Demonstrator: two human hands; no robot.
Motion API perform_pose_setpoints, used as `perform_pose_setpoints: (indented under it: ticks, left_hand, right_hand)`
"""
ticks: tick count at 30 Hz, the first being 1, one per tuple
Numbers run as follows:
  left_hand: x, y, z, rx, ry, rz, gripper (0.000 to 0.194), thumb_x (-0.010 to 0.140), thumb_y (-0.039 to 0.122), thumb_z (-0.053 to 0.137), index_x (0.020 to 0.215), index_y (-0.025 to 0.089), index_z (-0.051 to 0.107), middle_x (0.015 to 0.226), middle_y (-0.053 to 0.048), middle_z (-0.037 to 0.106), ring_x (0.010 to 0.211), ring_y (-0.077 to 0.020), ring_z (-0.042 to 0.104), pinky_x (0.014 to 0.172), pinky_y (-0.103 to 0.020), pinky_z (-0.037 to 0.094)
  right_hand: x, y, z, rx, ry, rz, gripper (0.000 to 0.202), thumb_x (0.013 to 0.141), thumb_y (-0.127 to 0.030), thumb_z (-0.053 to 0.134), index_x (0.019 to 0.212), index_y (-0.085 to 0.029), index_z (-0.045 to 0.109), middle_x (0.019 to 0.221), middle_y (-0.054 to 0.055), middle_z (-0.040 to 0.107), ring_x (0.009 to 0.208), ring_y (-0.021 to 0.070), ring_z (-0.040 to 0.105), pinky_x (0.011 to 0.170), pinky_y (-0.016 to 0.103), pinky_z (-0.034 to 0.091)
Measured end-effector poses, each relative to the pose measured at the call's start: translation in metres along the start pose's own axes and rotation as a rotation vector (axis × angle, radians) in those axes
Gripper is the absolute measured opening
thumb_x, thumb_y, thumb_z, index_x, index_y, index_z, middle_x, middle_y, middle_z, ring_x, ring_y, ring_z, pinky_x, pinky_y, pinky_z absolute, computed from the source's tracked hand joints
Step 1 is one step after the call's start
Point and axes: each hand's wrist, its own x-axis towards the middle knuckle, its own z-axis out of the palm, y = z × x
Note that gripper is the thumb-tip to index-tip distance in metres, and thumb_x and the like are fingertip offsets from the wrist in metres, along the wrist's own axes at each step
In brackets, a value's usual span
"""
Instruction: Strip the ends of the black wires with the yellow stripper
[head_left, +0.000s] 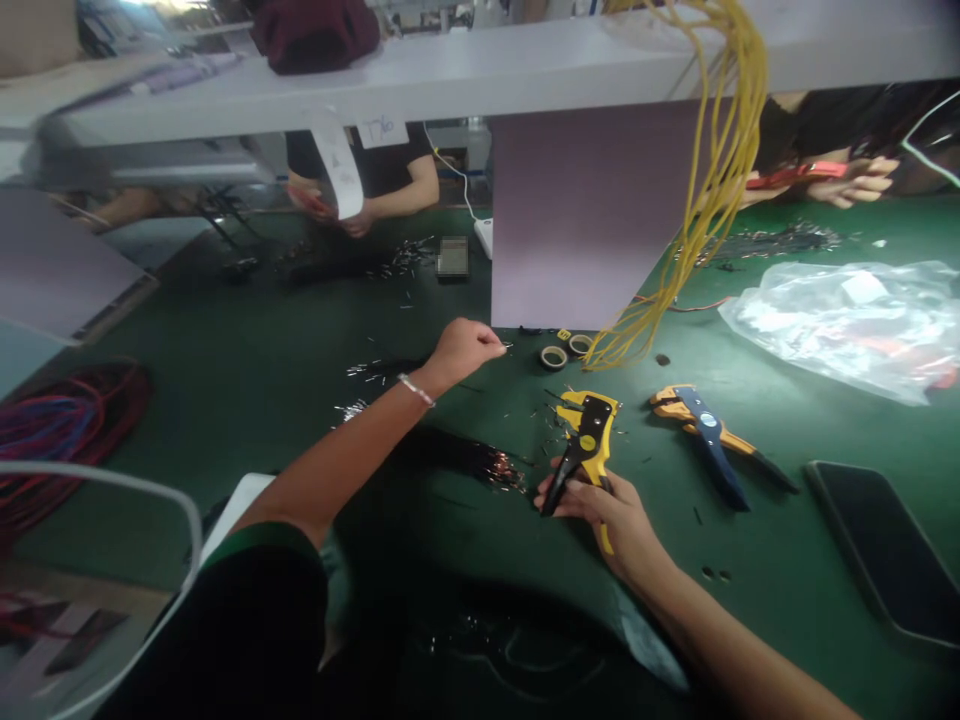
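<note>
My left hand (463, 350) is closed in a pinch above the green table, with the small shiny tip of a thin wire (508, 346) showing at its fingertips. The rest of that wire is hidden. My right hand (611, 505) is wrapped round the handles of a yellow and black wire stripper (588, 440), whose jaws point away from me. Between my arms lies a bundle of black wires (465, 455) with bare coppery ends. Small dark scraps are scattered about the stripper's jaws. Farther off, more black wires with silvery ends (367, 371) lie behind my left forearm.
A second wire stripper (705, 430), blue and orange, and a phone (885, 550) lie at right. Tape rolls (553, 357) sit near hanging yellow wires (720, 180). A clear plastic bag (847, 320) is beyond. Overhead runs a white shelf (450, 75). Other people's hands work across the table.
</note>
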Motion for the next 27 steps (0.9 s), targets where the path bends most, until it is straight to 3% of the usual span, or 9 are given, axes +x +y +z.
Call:
perform_pose_setpoints:
  ticks: [2,5,11,14,18,20,24,27]
  left_hand:
    - [-0.025,-0.001,-0.013,-0.027,-0.041,0.095,0.022,0.078,0.035,0.061,0.08,0.018,0.074,0.075,-0.003,0.071,0.069,-0.0141,0.061,0.065,-0.024,0.042]
    - [-0.057,-0.011,-0.02,0.161,-0.066,0.163,0.015,0.076,0.026,0.061,0.077,0.019,0.075,0.081,-0.003,0.071,0.072,-0.0152,0.061,0.067,-0.025,0.041]
    - [-0.095,-0.044,-0.011,0.315,-0.194,0.167,0.018,0.077,0.022,0.057,0.082,0.021,0.074,0.089,-0.004,0.069,0.084,-0.0166,0.061,0.074,-0.025,0.041]
    - [-0.104,-0.05,-0.007,0.312,-0.204,0.153,0.018,0.077,0.024,0.057,0.083,0.023,0.074,0.088,-0.002,0.069,0.082,-0.0153,0.061,0.073,-0.023,0.042]
    - [-0.103,-0.054,-0.011,0.341,-0.148,0.103,0.02,0.078,0.027,0.056,0.082,0.022,0.074,0.085,-0.001,0.07,0.079,-0.0151,0.061,0.071,-0.024,0.042]
    - [-0.096,-0.059,-0.017,0.383,-0.079,0.073,0.022,0.08,0.025,0.053,0.084,0.02,0.074,0.088,-0.004,0.069,0.084,-0.0174,0.06,0.076,-0.026,0.042]
    - [-0.073,-0.08,-0.033,0.476,0.044,0.002,0.024,0.081,0.019,0.049,0.086,0.016,0.073,0.097,-0.011,0.067,0.092,-0.0219,0.056,0.085,-0.033,0.04]
    - [-0.056,-0.093,-0.039,0.519,0.049,-0.026,0.022,0.079,0.021,0.053,0.088,0.017,0.073,0.096,-0.01,0.067,0.094,-0.023,0.055,0.083,-0.033,0.04]
  right_hand:
    - [-0.001,-0.002,0.0,-0.017,-0.036,0.002,0.033,0.07,-0.032,0.072,0.097,-0.013,0.065,0.082,0.01,0.073,0.074,0.027,0.071,0.066,0.037,0.056]
    - [-0.004,-0.006,0.001,-0.073,-0.074,-0.056,0.03,0.072,-0.032,0.07,0.097,-0.016,0.066,0.086,0.009,0.073,0.077,0.0283,0.07,0.069,0.04,0.057]
    - [-0.02,-0.021,-0.002,-0.42,0.046,-0.422,0.018,0.078,-0.032,0.067,0.09,-0.021,0.072,0.106,0.009,0.071,0.101,0.0325,0.064,0.092,0.046,0.049]
    - [-0.026,-0.029,-0.005,-0.496,0.048,-0.491,0.018,0.078,-0.03,0.068,0.091,-0.019,0.072,0.109,0.01,0.07,0.104,0.0329,0.063,0.094,0.047,0.048]
    - [-0.027,-0.029,-0.005,-0.331,-0.067,-0.385,0.025,0.079,-0.03,0.068,0.102,-0.019,0.069,0.104,0.01,0.072,0.088,0.0311,0.069,0.079,0.046,0.056]
    - [-0.03,-0.026,-0.004,-0.333,-0.044,-0.387,0.025,0.08,-0.03,0.068,0.103,-0.02,0.068,0.102,0.009,0.073,0.087,0.0304,0.069,0.08,0.045,0.056]
    - [-0.039,-0.028,0.001,-0.448,0.126,-0.513,0.018,0.08,-0.03,0.069,0.095,-0.021,0.07,0.105,0.009,0.072,0.096,0.0304,0.067,0.09,0.045,0.051]
    - [-0.041,-0.034,0.005,-0.369,0.04,-0.435,0.023,0.075,-0.031,0.072,0.094,-0.019,0.07,0.101,0.01,0.073,0.096,0.0313,0.067,0.089,0.046,0.052]
